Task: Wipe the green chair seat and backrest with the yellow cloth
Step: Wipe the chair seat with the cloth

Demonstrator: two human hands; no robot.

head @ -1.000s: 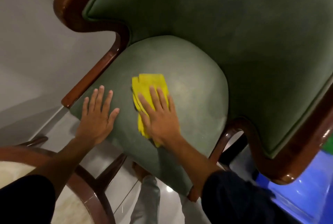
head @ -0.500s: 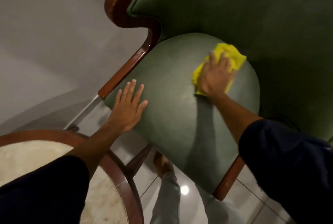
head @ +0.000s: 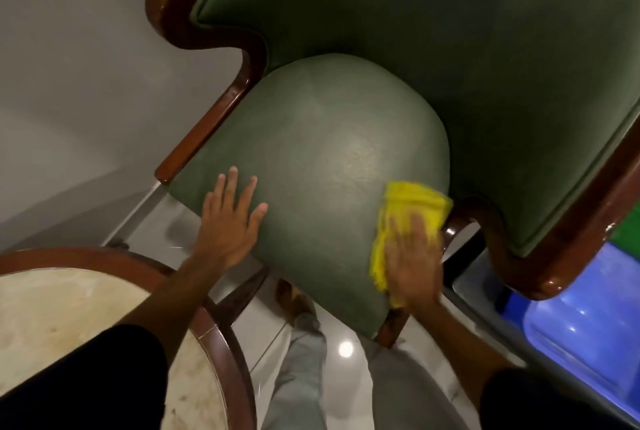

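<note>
The green chair seat (head: 322, 152) fills the middle of the view, with the green backrest (head: 433, 14) rising behind it in a dark wooden frame. My right hand (head: 412, 263) lies flat on the yellow cloth (head: 412, 204) and presses it against the seat's right front edge, next to the right armrest post. The hand looks blurred. My left hand (head: 230, 222) rests flat with fingers spread on the seat's left front part, holding nothing.
A round table (head: 62, 319) with a pale top and a wooden rim stands at the lower left, close to the chair. The left wooden armrest (head: 204, 132) borders the seat. A blue plastic object (head: 581, 336) sits at the lower right. My legs stand on glossy floor tiles below.
My right hand has slid the yellow cloth from the back of the seat, near the backrest, forward to its right front edge. My left hand has stayed flat on the seat.
</note>
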